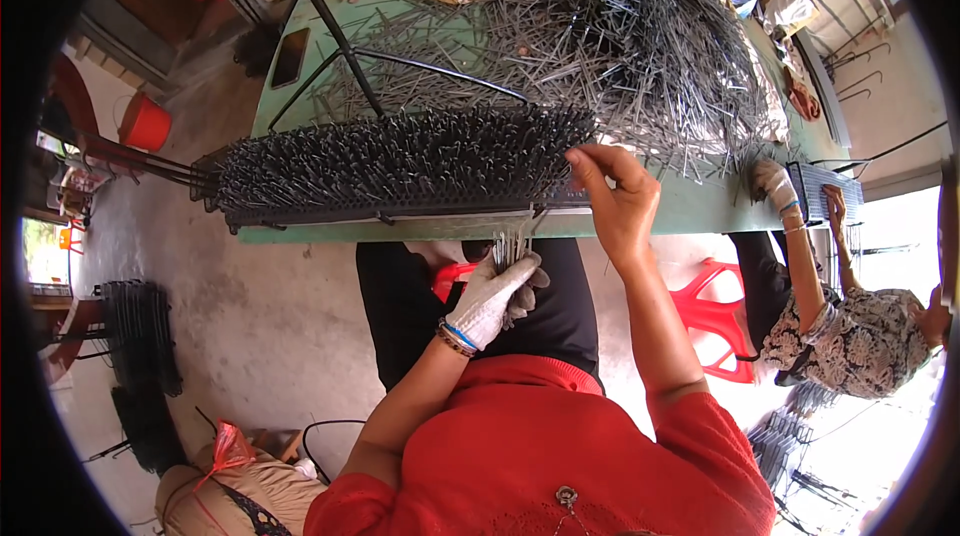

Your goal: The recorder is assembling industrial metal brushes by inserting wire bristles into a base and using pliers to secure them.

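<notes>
Gloved left hand (pixel 500 294) grips bundle of thin metal strips (pixel 512 248) by front edge of green table (pixel 720 211). Right hand (pixel 625 198) bare, thumb and finger pinched near right end of black rack (pixel 430 211) packed with upright strips (pixel 400 158). Loose strip heap (pixel 650 46) behind. Dark phone (pixel 290 57) at table's left. Co-worker (pixel 860 341) at right.

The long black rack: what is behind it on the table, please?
Behind the rack, loose thin pieces lie scattered and heaped on the green table. Anything directly behind its dense bristles or beneath the heap is hidden.
</notes>
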Tool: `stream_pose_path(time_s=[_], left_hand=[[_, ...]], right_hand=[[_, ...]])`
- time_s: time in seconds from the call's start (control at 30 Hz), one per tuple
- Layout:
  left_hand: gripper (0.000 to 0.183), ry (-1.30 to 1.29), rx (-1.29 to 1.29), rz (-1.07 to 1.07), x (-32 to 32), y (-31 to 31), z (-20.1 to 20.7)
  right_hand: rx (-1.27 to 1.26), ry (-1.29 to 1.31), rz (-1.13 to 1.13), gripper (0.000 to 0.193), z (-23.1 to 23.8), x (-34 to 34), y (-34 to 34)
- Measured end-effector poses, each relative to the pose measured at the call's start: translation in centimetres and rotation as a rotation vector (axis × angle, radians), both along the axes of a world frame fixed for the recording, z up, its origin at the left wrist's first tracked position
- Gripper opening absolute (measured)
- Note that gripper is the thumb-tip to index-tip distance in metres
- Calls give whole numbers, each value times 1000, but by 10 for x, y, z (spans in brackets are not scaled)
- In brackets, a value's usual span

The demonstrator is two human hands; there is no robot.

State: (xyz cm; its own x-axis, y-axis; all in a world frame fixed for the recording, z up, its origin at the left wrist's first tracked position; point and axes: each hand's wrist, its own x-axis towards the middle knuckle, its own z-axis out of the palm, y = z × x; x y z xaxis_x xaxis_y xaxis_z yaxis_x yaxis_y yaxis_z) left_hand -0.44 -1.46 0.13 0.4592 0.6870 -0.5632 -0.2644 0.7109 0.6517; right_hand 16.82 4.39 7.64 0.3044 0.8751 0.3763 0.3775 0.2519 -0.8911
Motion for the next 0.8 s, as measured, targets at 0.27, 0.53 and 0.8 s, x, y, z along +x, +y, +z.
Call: stream_pose_path(time_s=[0.27, 0.53, 0.8], left_hand=[[18, 7, 18, -71, -5, -3, 8], [17, 10, -11, -70, -4, 0, 10], [17, -2, -11, -70, -5, 1, 6]], right_hand=[[283, -346, -68, 15, -25, 1, 26], [419, -508, -130, 19, -30, 0, 28], [462, -657, -46, 22, -38, 2, 26]])
